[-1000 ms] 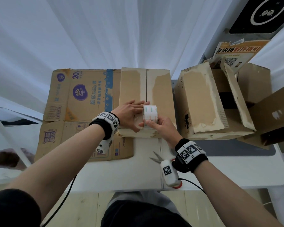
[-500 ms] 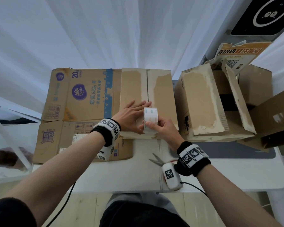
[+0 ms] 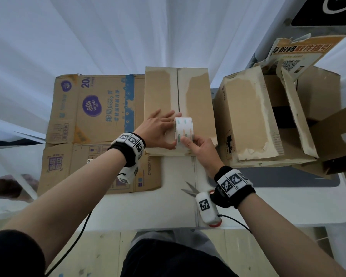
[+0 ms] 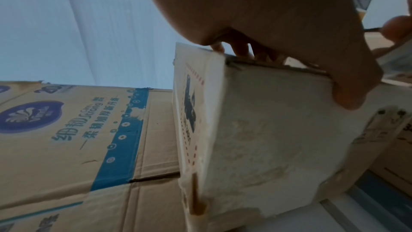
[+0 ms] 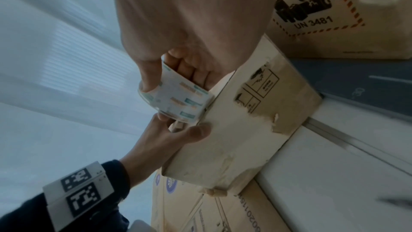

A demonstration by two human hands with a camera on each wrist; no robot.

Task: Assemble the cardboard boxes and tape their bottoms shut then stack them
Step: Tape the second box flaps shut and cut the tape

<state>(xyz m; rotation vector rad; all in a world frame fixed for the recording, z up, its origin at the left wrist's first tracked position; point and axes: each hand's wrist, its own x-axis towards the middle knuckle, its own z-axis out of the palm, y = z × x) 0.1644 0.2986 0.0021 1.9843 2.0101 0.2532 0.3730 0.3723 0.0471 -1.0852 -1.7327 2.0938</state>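
A brown cardboard box (image 3: 196,100) stands on the table with its flaps folded shut and the seam running away from me. My left hand (image 3: 160,129) lies flat on the box top beside the seam. Its thumb hangs over the near edge onto the front face (image 4: 256,138). My right hand (image 3: 198,145) grips a white printed tape roll (image 3: 184,129) standing on the seam near the front edge. In the right wrist view the thumb is outside the roll (image 5: 180,101) and the fingers are in its core.
A flattened Vinda carton (image 3: 96,116) lies to the left, partly under the box. An open box with torn flaps (image 3: 248,116) stands to the right, with more cardboard behind it. Scissors (image 3: 190,190) lie on the white table (image 3: 288,208) under my right wrist.
The fingers of my left hand have stretched out flat on the box top. The tape roll stays near the front end of the seam, still in my right hand.
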